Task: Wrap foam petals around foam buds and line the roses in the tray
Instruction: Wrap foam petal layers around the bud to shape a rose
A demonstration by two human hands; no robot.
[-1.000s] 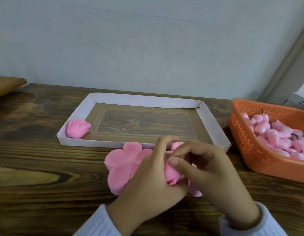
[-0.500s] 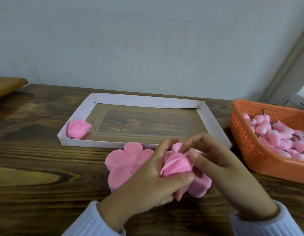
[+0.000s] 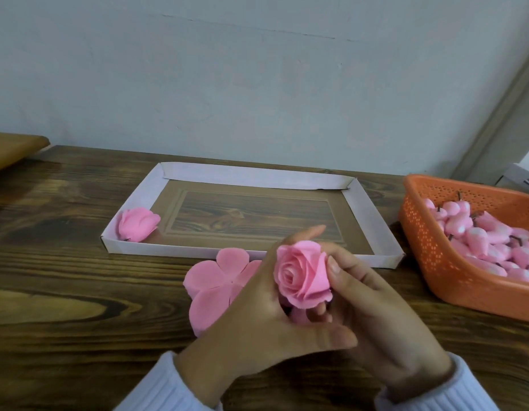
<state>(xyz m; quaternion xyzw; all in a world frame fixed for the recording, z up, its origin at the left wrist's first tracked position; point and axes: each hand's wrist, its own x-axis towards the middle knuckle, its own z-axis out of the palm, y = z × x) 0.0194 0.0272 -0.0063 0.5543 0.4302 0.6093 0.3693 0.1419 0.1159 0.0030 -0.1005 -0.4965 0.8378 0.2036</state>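
A pink foam rose (image 3: pixel 301 275) with petals wrapped around its bud faces up toward me, held between both hands above the table. My left hand (image 3: pixel 257 318) cups it from the left and below. My right hand (image 3: pixel 376 315) presses its right side with thumb and fingers. Flat pink foam petal sheets (image 3: pixel 212 283) lie on the table just left of my hands, partly hidden by them. A shallow white cardboard tray (image 3: pixel 376 229) sits behind, with one finished pink rose (image 3: pixel 137 224) in its near left corner.
An orange plastic basket (image 3: pixel 441 274) full of pink foam buds (image 3: pixel 479 235) stands at the right. The dark wooden table (image 3: pixel 64 292) meets a pale wall behind the tray. A brown surface (image 3: pixel 11 149) shows at the far left edge.
The petals have closed around the bud into a full rose. Both hands have lifted it slightly and turned its face up toward me.
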